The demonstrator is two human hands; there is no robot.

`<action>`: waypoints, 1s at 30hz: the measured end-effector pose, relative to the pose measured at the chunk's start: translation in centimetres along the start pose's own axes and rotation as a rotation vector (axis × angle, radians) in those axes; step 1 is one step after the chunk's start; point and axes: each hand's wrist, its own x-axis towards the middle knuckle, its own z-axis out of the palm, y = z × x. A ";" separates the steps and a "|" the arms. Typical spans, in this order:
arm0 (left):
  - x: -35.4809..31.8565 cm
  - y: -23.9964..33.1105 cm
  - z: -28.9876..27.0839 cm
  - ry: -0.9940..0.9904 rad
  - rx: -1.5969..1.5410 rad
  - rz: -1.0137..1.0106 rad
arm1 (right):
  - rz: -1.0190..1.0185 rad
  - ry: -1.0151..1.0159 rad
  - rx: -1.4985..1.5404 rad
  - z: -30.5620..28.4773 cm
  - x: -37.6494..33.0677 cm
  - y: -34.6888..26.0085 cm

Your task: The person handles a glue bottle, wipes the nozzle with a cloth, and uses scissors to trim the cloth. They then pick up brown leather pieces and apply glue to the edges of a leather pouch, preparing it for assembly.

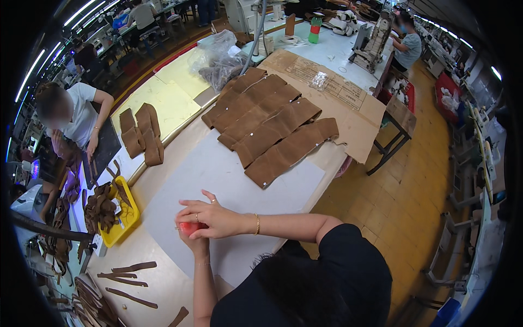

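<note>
- Bottom centre: a dark-sleeved person leans in, the left hand (pixel 198 244) closed round a red rounded object (pixel 189 228), its fingers mostly hidden.
- Over it, the right hand (pixel 219 219) lies with fingers spread; whether they also grip the object, I cannot tell.
- Beneath, at centre, a white sheet (pixel 289 203) covers part of the pale bench (pixel 128 253).
- Lower left: loose brown strips (pixel 131 276) lie on the bare surface.
- Left of centre: a yellow tray (pixel 134 216) holds brown pieces, some piled over its edge.
- Upper centre: brown panels (pixel 272 122) lie in overlapping rows, partly on the sheet, beside flattened cardboard (pixel 357 106).
- Upper left: two folded brown pieces (pixel 150 133) lie near a co-worker (pixel 81 106) in a white top.
- Right: yellowish tiled floor (pixel 362 218) runs back past a stool (pixel 396 124).
- Top: a clear plastic bag (pixel 218 57), a green bottle (pixel 314 31) and a sewing machine (pixel 375 43); a person in light blue (pixel 409 46) sits at upper right.
- Far upper left: strip lights (pixel 81 12) glow above more workers.
</note>
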 end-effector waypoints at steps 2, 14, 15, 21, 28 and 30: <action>0.7 -3.0 -0.6 0.024 0.028 0.090 | -0.014 0.055 0.015 -0.3 -0.7 -0.2; 0.8 -2.5 -1.9 -0.029 0.028 -0.007 | 0.711 -0.365 0.443 -12.9 -23.3 0.7; 1.2 -3.2 -2.2 -0.052 0.041 -0.002 | 0.662 -0.285 0.358 -12.4 -26.6 2.9; 0.9 -3.8 -4.0 -0.034 0.245 0.078 | 1.302 -0.424 -0.074 -4.8 -37.0 11.3; 0.9 -5.8 -5.0 -0.043 0.365 0.047 | 1.300 -0.404 -0.069 4.2 -45.1 17.1; 0.6 -6.5 -6.1 -0.092 0.404 0.016 | 1.384 -0.303 -0.052 6.7 -46.5 18.0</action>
